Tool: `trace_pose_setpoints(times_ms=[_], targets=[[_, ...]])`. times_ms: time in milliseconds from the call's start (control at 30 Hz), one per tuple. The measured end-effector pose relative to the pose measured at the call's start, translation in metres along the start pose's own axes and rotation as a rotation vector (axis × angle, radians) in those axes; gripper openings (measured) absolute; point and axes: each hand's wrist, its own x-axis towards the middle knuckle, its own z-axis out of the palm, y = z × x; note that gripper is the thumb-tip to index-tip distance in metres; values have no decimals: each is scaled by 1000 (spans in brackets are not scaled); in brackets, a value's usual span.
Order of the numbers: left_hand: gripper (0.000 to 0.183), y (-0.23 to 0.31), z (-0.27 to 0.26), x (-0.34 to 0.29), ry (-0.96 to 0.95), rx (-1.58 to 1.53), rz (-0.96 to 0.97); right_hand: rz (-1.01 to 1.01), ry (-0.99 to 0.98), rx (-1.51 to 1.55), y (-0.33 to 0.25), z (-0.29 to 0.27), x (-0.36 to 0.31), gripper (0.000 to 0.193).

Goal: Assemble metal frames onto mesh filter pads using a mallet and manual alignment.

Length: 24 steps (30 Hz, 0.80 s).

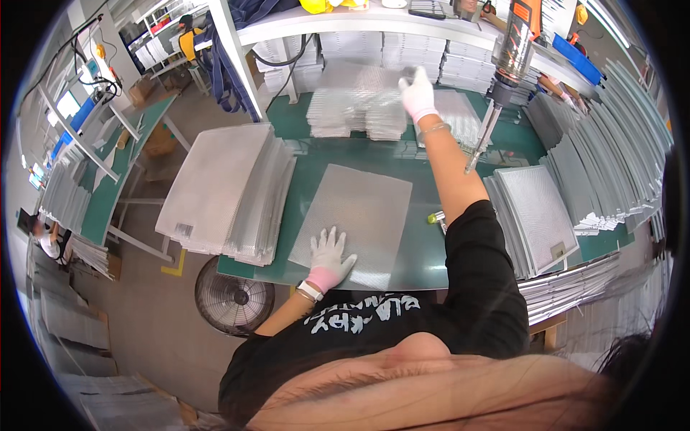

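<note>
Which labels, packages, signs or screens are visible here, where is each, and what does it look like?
Small grey rectangular label: near corner of the framed metal mesh panel on the right-hand stack.
Small dark rectangular label: near corner of the top sheet of the left mesh stack.
Brown cardboard box: on the floor, far left, beside the neighbouring bench.
No screens clearly visible.

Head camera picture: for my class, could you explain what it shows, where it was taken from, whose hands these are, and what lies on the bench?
The camera sits on the worker's head and looks down, so edges bend. Both gloved hands are that person's own. The left hand lies flat on a metal mesh sheet on the green workbench. The right hand reaches to the far mesh stacks, gripping a thin sheet there. A hanging power screwdriver dangles beside that arm. More mesh panels are piled left and right.
</note>
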Motion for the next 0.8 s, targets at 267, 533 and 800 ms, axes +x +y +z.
trace_pose_setpoints(times_ms=[267, 533, 800], targets=[[65, -2, 27, 15, 115, -740, -128, 211, 35, 785, 21, -13, 2, 68], [50, -2, 12, 5, -14, -577, 58, 269, -128, 528, 48, -9, 2, 42], [49, -15, 13, 16, -7, -776, 18, 257, -115, 827, 57, -15, -10, 39]])
